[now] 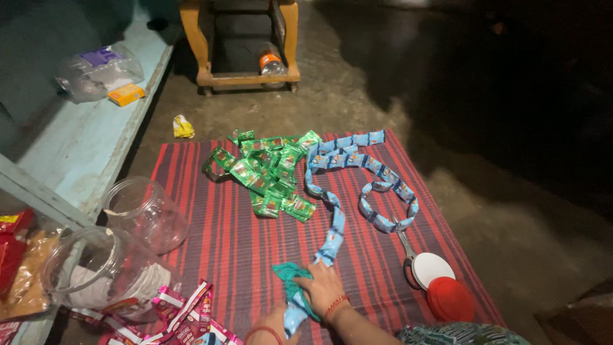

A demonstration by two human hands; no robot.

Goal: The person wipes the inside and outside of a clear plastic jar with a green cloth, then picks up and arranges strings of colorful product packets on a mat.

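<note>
A long strip of blue sachets snakes across a red striped mat and runs down to my hands at the bottom edge. My right hand, with a red bangle at the wrist, is closed over the strip beside a crumpled teal cloth. My left hand is mostly cut off by the frame and grips the strip's lower end. A heap of green sachets lies further up the mat.
Scissors, a white lid and a red lid lie at the mat's right. Two clear jars and pink sachets sit on the left. A wooden stool with a bottle stands behind, beside a pale blue bench.
</note>
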